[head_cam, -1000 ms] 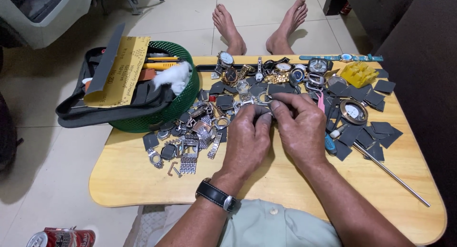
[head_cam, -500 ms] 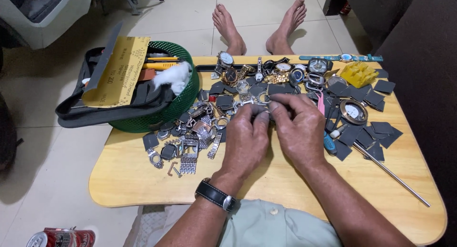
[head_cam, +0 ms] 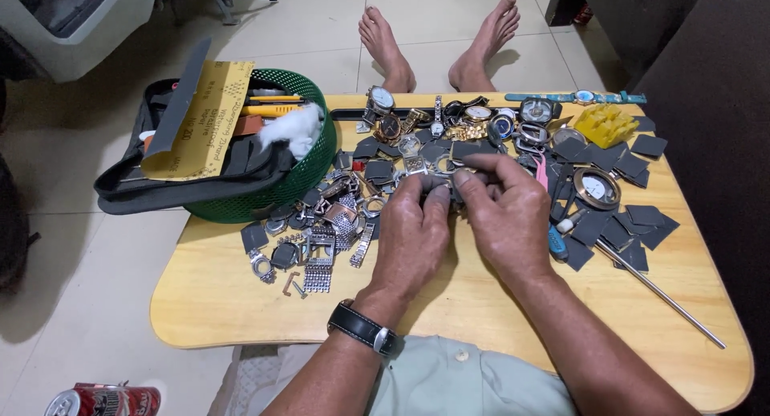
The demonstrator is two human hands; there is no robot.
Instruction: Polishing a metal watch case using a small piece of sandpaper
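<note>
Head view: fingers [head_cam: 439,193] of the left hand [head_cam: 413,235] and right hand [head_cam: 509,219] are pinching a small dark watch part [head_cam: 449,190] between them, just above the counter [head_cam: 241,304], steadying it; loose watches [head_cam: 381,103] are lying beyond the fingers.

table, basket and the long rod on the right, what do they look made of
Table: pale wood, likely laminate, with visible grain and a smooth sheen. Basket: green plastic by the look of its moulded lattice wall. Rod: metal, thin, straight and shiny silver.
</note>
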